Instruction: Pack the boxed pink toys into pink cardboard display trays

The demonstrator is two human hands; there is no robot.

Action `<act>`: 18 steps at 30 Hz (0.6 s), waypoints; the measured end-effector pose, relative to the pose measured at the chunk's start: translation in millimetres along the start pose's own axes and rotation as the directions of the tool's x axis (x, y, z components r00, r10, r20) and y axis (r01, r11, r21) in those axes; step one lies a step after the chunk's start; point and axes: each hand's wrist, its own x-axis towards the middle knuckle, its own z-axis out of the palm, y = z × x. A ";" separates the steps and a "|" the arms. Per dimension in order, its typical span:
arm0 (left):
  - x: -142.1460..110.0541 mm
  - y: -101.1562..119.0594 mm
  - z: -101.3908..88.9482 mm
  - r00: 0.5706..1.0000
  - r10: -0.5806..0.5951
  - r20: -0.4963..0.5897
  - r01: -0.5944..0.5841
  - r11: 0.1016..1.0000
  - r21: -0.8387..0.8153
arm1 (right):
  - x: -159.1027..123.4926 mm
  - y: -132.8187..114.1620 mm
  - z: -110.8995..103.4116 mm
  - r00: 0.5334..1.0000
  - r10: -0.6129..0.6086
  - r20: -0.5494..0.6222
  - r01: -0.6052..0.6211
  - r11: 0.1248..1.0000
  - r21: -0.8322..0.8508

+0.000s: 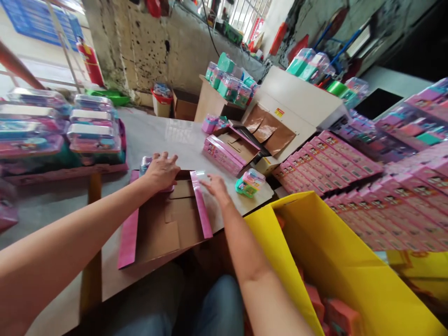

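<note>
A shallow pink cardboard display tray lies at the table's near edge, its brown inside facing up. My left hand is over the tray's far left corner, its fingers curved over a small clear-lidded plastic case that it mostly hides. Just right of the tray's pink side wall, my right hand is open, fingers apart, with nothing seen in it. A similar case with a green base stands on the table to the right of that hand.
Filled trays of plastic cases stand at left. Behind is another pink tray. A big yellow box holding red items stands at my right, near rows of stacked pink boxes. A fire extinguisher is at the back left.
</note>
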 end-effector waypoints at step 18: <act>-13.2 8.7 -3.7 0.998 -0.056 -0.037 0.053 0.995 -0.085 | -99.0 17.7 -60.2 0.906 -0.326 0.269 0.377 0.912 -0.164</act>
